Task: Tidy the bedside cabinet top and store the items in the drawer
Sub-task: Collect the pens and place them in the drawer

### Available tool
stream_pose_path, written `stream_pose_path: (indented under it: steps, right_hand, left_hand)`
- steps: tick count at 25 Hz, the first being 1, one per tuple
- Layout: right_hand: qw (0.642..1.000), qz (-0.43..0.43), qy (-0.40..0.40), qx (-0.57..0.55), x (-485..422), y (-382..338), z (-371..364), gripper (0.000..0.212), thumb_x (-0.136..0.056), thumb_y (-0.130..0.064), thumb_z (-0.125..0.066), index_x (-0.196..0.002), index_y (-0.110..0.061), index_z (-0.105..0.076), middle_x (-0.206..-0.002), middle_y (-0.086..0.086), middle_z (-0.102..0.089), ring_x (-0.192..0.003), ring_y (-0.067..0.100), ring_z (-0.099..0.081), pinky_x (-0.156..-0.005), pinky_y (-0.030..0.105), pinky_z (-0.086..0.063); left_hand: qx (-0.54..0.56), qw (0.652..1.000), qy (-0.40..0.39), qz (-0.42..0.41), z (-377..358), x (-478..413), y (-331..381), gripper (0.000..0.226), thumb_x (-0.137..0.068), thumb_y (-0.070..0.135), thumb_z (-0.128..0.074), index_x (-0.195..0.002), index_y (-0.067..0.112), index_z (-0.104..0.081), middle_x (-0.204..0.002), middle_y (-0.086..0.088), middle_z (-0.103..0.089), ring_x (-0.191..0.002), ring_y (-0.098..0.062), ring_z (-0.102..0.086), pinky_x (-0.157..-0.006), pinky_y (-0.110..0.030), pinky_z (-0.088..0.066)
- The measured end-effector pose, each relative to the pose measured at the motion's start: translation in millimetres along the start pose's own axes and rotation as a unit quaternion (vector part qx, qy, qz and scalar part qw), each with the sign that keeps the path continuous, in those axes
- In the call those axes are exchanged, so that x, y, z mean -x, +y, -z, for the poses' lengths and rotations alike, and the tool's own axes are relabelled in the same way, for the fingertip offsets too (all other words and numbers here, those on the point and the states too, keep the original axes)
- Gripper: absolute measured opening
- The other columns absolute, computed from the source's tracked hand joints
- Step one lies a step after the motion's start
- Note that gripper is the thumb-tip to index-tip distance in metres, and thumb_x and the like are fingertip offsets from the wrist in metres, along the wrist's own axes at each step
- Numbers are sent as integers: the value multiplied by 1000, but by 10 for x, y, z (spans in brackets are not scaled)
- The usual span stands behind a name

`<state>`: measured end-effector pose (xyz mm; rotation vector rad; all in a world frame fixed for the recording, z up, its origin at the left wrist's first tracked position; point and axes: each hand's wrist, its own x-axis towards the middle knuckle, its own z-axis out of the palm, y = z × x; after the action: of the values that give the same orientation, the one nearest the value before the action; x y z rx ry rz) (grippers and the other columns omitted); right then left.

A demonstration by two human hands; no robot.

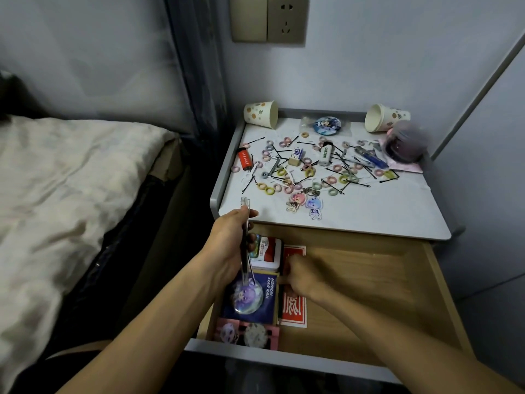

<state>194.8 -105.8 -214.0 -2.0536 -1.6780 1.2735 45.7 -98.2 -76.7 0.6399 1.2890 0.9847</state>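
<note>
Drawer pulled open; hair ties, bobby pins scattered on cabinet top.

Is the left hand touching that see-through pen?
Touching. The head view shows the left hand with fingers curled round the pen, above the open drawer.

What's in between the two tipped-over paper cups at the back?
In the head view, a round blue badge in a clear wrapper lies between the left paper cup and the right paper cup, on the cabinet top.
</note>
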Motion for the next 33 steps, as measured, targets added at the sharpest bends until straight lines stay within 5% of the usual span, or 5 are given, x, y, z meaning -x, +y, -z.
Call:
stream_pose_path:
  steps: [8, 14, 17, 26, 33]
  right_hand:
    - [997, 69, 16, 22, 162, -65, 235, 12, -90, -21, -67, -80, -17, -63, -68, -8, -62, -61, 3, -60, -56, 15, -44]
    - [948, 191, 33, -253, 729, -427, 561, 11, -91, -25, -66, -89, -14, -68, -76, -2, -68, -61, 6, -60, -56, 16, -46]
    - [942, 182, 37, -280, 853, -516, 523, 12, -90, -18, -68, -93, -6, -67, -85, 11, -66, -68, 12, -59, -60, 20, -48]
    - [911, 141, -59, -383, 826, -467, 532, 21, -95, -10, -58, -108, 5, -64, -92, 12, -66, -69, 11, -56, -67, 24, -43]
    - [970, 16, -71, -232, 696, -4, 480, 18, -93, -8, -61, -104, 7, -61, -90, 19, -64, -63, 13, -57, -56, 17, -47]
  left_hand:
    - [60, 998, -14, 11, 8, -11, -8, 26, -102, 18, -48, -100, 0, -67, -73, -6, -48, -65, -13, -48, -64, -26, -44]
    - [65, 994, -93, 11, -83, 49, -65, 28, -102, 19, -46, -110, 1, -67, -60, -3, -56, -54, -12, -57, -50, -23, -50]
    - [77, 990, -113, 22, -153, 66, -134, 27, -101, 15, -47, -111, -2, -65, -69, -9, -57, -68, -21, -59, -71, -34, -54]
    - [-39, 992, -119, 12, -145, 98, -169, 29, -99, 18, -52, -111, -2, -69, -94, -23, -62, -90, -32, -59, -88, -42, -46]
    - [-207, 964, 15, -165, 9, 29, 29, 36, -99, -1, -44, -107, 20, -72, -104, -5, -66, -81, -15, -58, -81, -32, -52]
